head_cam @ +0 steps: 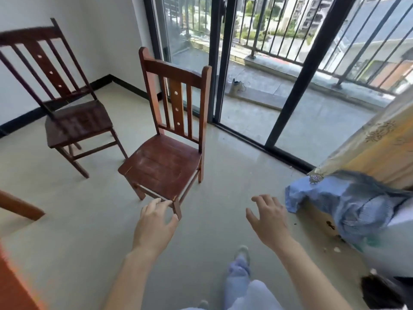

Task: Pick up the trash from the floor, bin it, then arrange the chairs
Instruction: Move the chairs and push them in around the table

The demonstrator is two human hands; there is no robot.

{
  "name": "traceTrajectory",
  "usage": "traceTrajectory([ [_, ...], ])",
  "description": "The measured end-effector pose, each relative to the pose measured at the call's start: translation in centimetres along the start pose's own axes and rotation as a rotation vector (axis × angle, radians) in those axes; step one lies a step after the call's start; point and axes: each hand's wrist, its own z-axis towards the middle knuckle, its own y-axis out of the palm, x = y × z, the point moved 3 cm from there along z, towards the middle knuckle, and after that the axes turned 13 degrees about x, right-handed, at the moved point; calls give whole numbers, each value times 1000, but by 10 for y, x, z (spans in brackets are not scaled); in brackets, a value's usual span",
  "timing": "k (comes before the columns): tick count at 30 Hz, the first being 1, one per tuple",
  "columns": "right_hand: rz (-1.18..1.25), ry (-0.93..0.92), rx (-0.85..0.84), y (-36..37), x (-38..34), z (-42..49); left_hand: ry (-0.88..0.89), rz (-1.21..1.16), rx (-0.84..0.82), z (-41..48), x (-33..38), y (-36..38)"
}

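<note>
Standing on the floor [67, 220] near the glass door [190, 52] is the near chair [163, 162], with its back to the door. The far chair [73, 124] stands to its left by the wall, a little apart. The left hand [154, 224] is right at the near chair's front corner, fingers [156, 203] spread and not holding anything. The right hand [268, 220] is in the air beside it, open and empty too. I think the chairs come next. If only one hand grabs that corner, the chair could tip or scrape the floor and bump the glass. A box [317, 213] sits on the right with a blue cloth [335, 198] over it, so I cannot tell what is inside. Small crumbs [336, 249] lie on the floor beside it, so some trash may be left
</note>
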Motion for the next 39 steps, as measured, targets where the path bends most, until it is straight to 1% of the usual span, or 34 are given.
traceTrajectory([
  [5,18,-58,-54,29,24,112,-112,-16,12,79,33,39],
  [10,48,-141,-74,42,59,245,-161,-52,64,177,95,72],
  [14,80,-216,-67,45,55,357,-201,-113,133,252,142,80],
  [17,132,-316,-108,56,31,425,-242,-131,178,296,155,81],
  [21,196,-453,-129,78,-6,515,-351,-134,229,351,152,85],
  [25,237,-570,-126,100,-57,603,-447,-157,304,415,146,89],
  [27,290,-611,-152,108,-85,635,-505,-195,334,446,146,88],
  [31,378,-707,-228,129,-139,675,-602,-289,435,497,148,77],
  [34,407,-813,-309,152,-172,688,-667,-297,510,515,144,68],
  [36,408,-941,-361,167,-195,695,-750,-289,567,515,138,66],
  [39,421,-1182,-396,183,-235,708,-899,-197,643,511,126,73],
])
